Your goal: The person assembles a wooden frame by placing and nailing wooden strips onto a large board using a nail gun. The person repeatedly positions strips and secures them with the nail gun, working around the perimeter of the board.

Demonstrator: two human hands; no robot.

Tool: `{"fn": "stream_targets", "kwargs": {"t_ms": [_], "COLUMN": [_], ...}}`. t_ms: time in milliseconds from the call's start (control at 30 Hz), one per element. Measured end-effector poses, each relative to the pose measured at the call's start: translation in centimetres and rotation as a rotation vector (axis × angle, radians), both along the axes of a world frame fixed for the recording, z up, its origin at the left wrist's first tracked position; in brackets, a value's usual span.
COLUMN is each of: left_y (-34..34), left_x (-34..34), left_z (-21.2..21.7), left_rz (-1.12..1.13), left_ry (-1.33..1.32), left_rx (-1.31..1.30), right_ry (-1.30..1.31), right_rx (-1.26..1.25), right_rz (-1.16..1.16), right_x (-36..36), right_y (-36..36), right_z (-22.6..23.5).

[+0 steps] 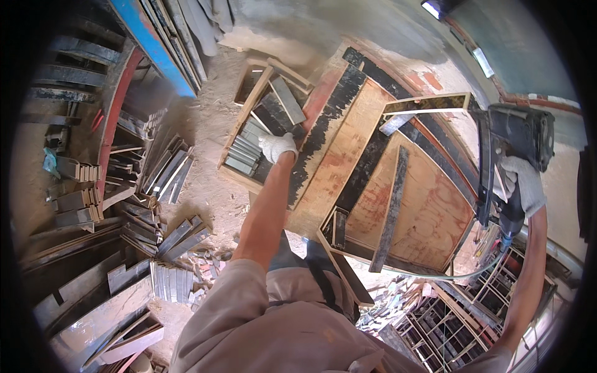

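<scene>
My right hand [527, 184], in a white work glove, is wrapped round the grip of a black nail gun [521, 133], raised at the right of the workbench. An air hose [505, 241] with a blue fitting runs from its lower end. At the left, my gloved left hand [277, 148] reaches into a wooden box [227, 155]. Its fingers are curled at the edge of a stack of grey strips [244, 148] and dark wood blocks [273, 110]; what they grip is hidden. Between my hands lies a many-sided frame of dark-edged boards [367, 168].
A loose dark strip [392, 211] lies across the frame, and a short block [339, 229] sits in its near left corner. The plywood bench top [323, 168] has black-painted bands. Stacked offcuts [168, 168] cover the floor at left; metal racks [444, 329] stand near right.
</scene>
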State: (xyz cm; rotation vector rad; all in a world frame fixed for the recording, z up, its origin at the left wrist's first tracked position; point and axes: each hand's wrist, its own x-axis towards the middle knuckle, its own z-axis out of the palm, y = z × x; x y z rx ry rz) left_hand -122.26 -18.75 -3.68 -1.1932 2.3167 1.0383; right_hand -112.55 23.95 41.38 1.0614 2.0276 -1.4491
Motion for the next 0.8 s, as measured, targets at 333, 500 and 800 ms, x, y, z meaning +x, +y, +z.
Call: {"fn": "stream_targets", "kwargs": {"t_ms": [333, 500, 800], "left_y": [1.5, 9.0, 25.7], "left_x": [7.5, 10.0, 8.5], "left_z": [8.3, 19.1, 25.6], "left_rz": [-0.073, -0.335, -0.492], "left_ry": [0.467, 0.365, 0.193], "left_rx": [1.039, 1.175, 1.115], "right_ry": [0.252, 0.261, 0.495], "right_rx": [0.278, -0.071, -0.744], "right_rz": [0.165, -0.028, -0.377], "right_x": [4.1, 7.3, 19.1], "right_y": [0.6, 1.5, 3.4], "right_z": [-3.9, -9.6, -21.5]}}
